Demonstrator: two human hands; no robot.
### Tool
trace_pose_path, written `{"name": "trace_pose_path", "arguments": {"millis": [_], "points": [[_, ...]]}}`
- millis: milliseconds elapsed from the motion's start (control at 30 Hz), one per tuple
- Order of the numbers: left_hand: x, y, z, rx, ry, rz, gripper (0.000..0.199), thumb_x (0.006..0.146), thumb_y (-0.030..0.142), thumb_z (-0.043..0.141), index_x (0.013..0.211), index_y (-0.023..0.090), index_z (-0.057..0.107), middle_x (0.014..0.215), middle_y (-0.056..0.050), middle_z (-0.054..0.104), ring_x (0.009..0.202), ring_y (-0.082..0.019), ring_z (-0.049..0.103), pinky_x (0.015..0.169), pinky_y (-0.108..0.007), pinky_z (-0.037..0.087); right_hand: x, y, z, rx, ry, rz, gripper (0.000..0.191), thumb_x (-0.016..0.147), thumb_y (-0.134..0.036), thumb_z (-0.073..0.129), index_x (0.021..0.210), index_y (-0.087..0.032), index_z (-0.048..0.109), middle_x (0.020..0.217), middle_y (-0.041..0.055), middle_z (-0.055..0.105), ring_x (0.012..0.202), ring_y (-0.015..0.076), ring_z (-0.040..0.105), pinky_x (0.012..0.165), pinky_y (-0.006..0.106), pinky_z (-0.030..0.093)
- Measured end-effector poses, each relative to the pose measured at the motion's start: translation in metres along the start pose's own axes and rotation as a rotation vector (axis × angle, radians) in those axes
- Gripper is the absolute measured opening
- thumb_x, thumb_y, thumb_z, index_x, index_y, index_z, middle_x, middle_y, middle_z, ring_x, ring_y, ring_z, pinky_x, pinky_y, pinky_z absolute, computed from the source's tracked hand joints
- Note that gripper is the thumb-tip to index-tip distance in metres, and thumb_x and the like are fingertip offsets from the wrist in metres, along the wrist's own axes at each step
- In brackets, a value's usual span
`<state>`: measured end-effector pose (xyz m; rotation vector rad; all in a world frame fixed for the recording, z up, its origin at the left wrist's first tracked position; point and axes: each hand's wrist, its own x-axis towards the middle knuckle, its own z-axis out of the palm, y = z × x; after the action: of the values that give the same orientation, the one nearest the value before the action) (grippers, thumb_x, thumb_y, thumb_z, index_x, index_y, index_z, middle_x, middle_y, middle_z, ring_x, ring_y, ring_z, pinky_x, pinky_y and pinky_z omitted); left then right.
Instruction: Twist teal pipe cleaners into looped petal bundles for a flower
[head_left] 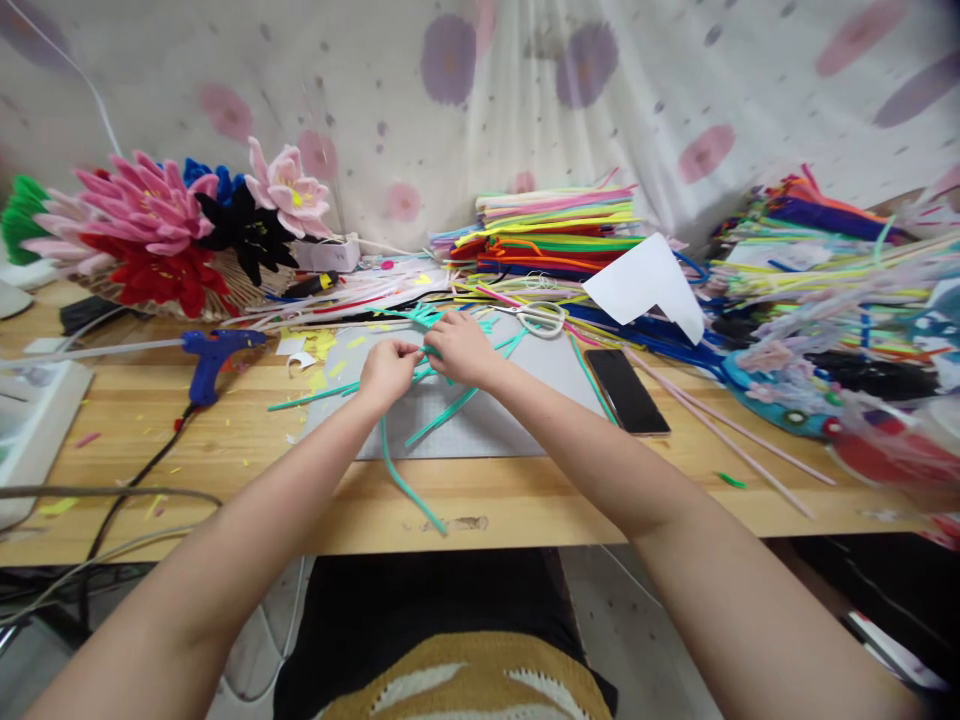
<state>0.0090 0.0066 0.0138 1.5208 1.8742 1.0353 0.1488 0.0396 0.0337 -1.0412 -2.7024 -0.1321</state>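
Both hands meet over a grey mat [495,430] on the wooden table, working on teal pipe cleaners [442,415] that spread out in several directions. My left hand [390,370] pinches the pipe cleaners between thumb and fingertips. Right beside it, my right hand [459,348] curls its fingers over the same bundle, hiding the spot where the strands cross. One teal strand hangs down past the mat's front edge, and another reaches out to the left. White-handled scissors [541,319] lie just beyond my right hand.
A blue glue gun [214,360] with its cord lies at left, near fuzzy flowers [157,210]. A black phone [626,392] rests right of the mat. Bundles of coloured pipe cleaners [555,235] are stacked at the back. A white paper piece [637,280] leans on them; plastic bags [892,400] crowd the right.
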Motion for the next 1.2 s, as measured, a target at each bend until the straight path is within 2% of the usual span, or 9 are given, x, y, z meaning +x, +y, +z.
{"name": "trace_pose_path", "arguments": {"millis": [100,233,367,633,800,933,1033,1133,1200], "points": [[0.004,0.000,-0.002,-0.082,-0.109,-0.144,0.015,0.058,0.028,0.067,0.051,0.017,0.059,0.040,0.002,0.046,0.045,-0.012,0.040,0.049,-0.026,0.028,-0.002,-0.004,-0.002,-0.054,-0.022,-0.032,0.024,0.079,-0.023,0.048,0.092,-0.011,0.064,0.096,0.0148,0.063,0.098,0.0278,0.043,0.083,0.039,0.026],[0.001,0.005,-0.008,-0.195,-0.236,-0.296,0.021,0.053,0.029,0.071,0.049,0.017,0.054,0.039,0.004,0.039,0.041,-0.008,0.030,0.044,-0.024,0.019,-0.003,-0.007,-0.004,-0.035,-0.089,-0.037,0.024,0.080,-0.022,0.047,0.091,-0.012,0.065,0.095,0.0145,0.064,0.097,0.0269,0.045,0.082,0.039,0.027],[-0.005,0.008,-0.015,-0.234,-0.320,-0.261,0.023,0.053,0.035,0.070,0.052,0.017,0.056,0.042,0.004,0.040,0.042,-0.008,0.032,0.043,-0.023,0.017,-0.002,-0.002,-0.006,0.014,-0.164,-0.015,0.024,0.078,-0.024,0.049,0.091,-0.013,0.066,0.096,0.0129,0.064,0.097,0.0254,0.047,0.079,0.035,0.029],[-0.004,0.010,-0.016,0.017,-0.275,-0.039,0.025,0.063,0.034,0.062,0.048,0.015,0.055,0.042,0.004,0.040,0.045,-0.008,0.032,0.047,-0.024,0.023,0.001,0.001,-0.012,0.006,-0.229,-0.059,0.024,0.077,-0.023,0.049,0.092,-0.012,0.066,0.095,0.0131,0.065,0.096,0.0243,0.048,0.077,0.033,0.029],[-0.007,0.015,-0.018,0.028,-0.366,-0.095,0.031,0.067,0.031,0.059,0.045,0.016,0.042,0.039,0.007,0.025,0.043,-0.006,0.019,0.046,-0.025,0.013,0.003,-0.003,-0.013,-0.033,-0.226,-0.106,0.025,0.078,-0.024,0.049,0.091,-0.011,0.067,0.095,0.0138,0.065,0.097,0.0243,0.048,0.079,0.034,0.027],[-0.006,0.014,-0.017,-0.030,-0.400,-0.137,0.028,0.070,0.032,0.056,0.049,0.017,0.044,0.041,0.007,0.025,0.041,-0.006,0.018,0.046,-0.025,0.013,0.004,-0.002,-0.017,-0.047,-0.238,-0.107,0.026,0.078,-0.024,0.049,0.092,-0.012,0.066,0.097,0.0132,0.065,0.098,0.0246,0.048,0.078,0.034,0.027],[-0.005,0.007,-0.014,0.023,-0.367,-0.010,0.019,0.070,0.031,0.055,0.060,0.015,0.054,0.046,0.005,0.039,0.045,-0.008,0.032,0.047,-0.023,0.022,0.006,0.000,-0.021,-0.058,-0.269,-0.099,0.026,0.078,-0.024,0.049,0.093,-0.012,0.066,0.097,0.0133,0.065,0.098,0.0250,0.048,0.077,0.034,0.028],[-0.006,0.003,-0.012,0.176,-0.282,0.220,0.017,0.068,0.028,0.059,0.079,0.015,0.062,0.070,0.000,0.060,0.062,-0.013,0.050,0.058,-0.024,0.034,0.009,0.001,-0.027,-0.088,-0.317,-0.111,0.027,0.077,-0.024,0.049,0.094,-0.012,0.066,0.097,0.0146,0.065,0.098,0.0264,0.048,0.076,0.034,0.030],[-0.009,0.003,-0.012,0.331,-0.205,0.342,0.018,0.071,0.028,0.057,0.084,0.016,0.063,0.083,-0.004,0.064,0.074,-0.016,0.055,0.065,-0.026,0.037,0.011,0.001,-0.032,-0.112,-0.355,-0.131,0.026,0.078,-0.023,0.049,0.093,-0.012,0.066,0.097,0.0155,0.064,0.098,0.0271,0.049,0.077,0.035,0.031]]}}
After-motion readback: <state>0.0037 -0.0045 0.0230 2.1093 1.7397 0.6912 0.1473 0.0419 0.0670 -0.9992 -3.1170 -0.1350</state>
